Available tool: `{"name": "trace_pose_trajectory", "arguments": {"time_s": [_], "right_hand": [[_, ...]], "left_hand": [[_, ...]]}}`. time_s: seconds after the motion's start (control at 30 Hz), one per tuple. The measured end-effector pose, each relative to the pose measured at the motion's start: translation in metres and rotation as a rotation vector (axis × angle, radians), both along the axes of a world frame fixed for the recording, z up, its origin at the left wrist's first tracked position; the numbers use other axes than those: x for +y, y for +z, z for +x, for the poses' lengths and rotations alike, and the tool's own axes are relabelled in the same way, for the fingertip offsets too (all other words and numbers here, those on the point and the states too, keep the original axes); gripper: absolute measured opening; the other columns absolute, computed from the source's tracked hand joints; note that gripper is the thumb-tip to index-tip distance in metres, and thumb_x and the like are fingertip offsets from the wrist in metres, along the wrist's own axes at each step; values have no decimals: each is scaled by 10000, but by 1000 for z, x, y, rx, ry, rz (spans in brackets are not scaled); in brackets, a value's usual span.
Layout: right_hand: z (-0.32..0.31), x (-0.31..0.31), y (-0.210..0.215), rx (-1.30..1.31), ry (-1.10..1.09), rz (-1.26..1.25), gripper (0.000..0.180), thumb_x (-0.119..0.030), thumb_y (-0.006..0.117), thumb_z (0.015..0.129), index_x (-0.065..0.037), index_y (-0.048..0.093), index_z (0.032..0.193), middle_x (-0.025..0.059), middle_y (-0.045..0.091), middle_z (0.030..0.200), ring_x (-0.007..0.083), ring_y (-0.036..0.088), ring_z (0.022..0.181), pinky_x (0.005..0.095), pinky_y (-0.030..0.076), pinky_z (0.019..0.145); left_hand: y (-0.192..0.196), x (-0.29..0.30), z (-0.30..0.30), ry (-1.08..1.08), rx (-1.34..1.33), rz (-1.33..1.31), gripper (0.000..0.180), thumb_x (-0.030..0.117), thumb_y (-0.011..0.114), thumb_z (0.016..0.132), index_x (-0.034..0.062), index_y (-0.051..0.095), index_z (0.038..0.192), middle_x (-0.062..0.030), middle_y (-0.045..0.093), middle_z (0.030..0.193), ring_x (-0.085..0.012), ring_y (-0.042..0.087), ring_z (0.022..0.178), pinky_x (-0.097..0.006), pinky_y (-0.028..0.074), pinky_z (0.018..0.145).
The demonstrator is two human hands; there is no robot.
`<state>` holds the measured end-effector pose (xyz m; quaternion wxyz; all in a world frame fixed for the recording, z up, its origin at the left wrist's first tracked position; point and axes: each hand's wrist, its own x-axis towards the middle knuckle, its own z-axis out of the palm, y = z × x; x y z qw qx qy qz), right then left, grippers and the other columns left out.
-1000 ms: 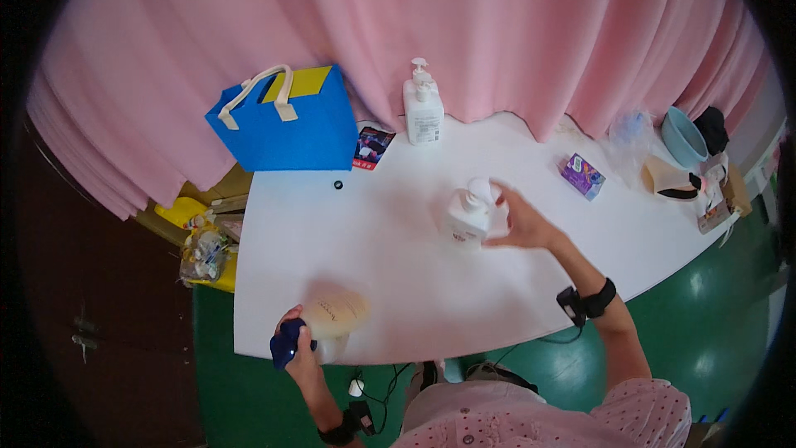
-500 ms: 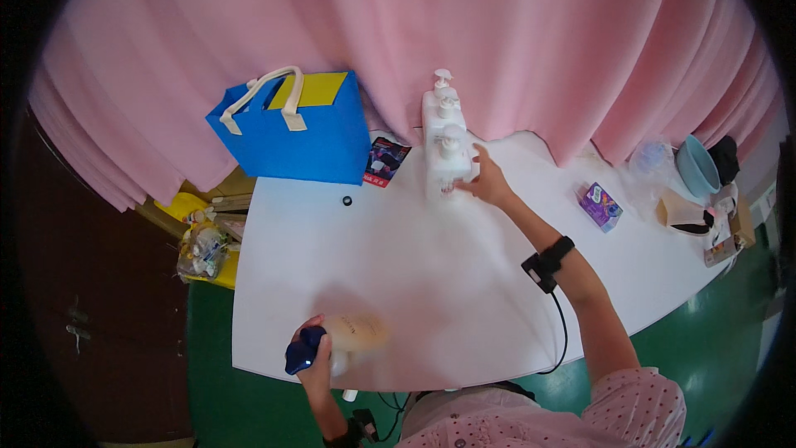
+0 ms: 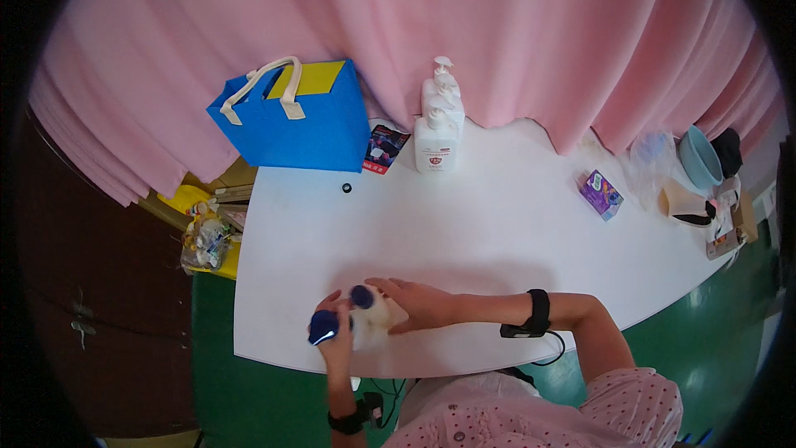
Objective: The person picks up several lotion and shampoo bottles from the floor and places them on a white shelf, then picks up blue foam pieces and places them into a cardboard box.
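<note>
Near the table's front edge, my left hand is closed around a bottle with a glossy dark-blue cap; most of its body is hidden. Right beside it stands a second, pale cream bottle with a dark-blue cap. My right hand wraps the right side of this cream bottle, fingers over its far side. The two bottles are close together and slightly blurred. At the back of the table, several white pump bottles stand in a row, one behind another, apart from both hands.
A blue bag with cream handles stands back left, beside a dark printed card. A small black ring lies in front. To the right are a purple box, a light-blue basin and a clear plastic bag. Pink curtain hangs behind.
My right hand has left the white pump bottles and come back to the cream bottle near me. That bottle, tilted sideways before, is now more upright. The front pump bottle sits slightly farther back.
</note>
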<state>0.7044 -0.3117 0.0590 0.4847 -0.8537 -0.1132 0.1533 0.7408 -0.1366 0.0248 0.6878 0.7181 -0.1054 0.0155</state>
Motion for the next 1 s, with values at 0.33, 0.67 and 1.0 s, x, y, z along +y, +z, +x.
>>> {"name": "trace_pose_trajectory", "arguments": {"time_s": [0.33, 0.67, 1.0], "right_hand": [[16, -92, 5, -194, -134, 26, 471, -56, 711, 614, -59, 501, 1036, 100, 591, 944, 279, 569, 869, 333, 453, 795], [95, -193, -4, -498, -887, -301, 860, -176, 793, 492, -58, 306, 1191, 175, 476, 1010, 298, 468, 955, 360, 413, 798], [138, -183, -28, -649, -982, -246, 877, -199, 804, 489, -101, 333, 1223, 182, 440, 1032, 335, 477, 952, 379, 431, 805]], "left_hand": [[-2, -32, 3, -88, -285, 119, 121, 13, 623, 697, 16, 579, 809, -92, 596, 825, -231, 563, 908, -306, 437, 758], [-3, -34, 2, -68, -310, 185, 163, 9, 621, 657, 42, 574, 809, -83, 595, 807, -234, 579, 865, -318, 439, 770], [-2, -32, 2, -30, -322, 191, 126, -16, 608, 661, 35, 564, 768, -80, 588, 771, -249, 586, 846, -320, 434, 773]]}}
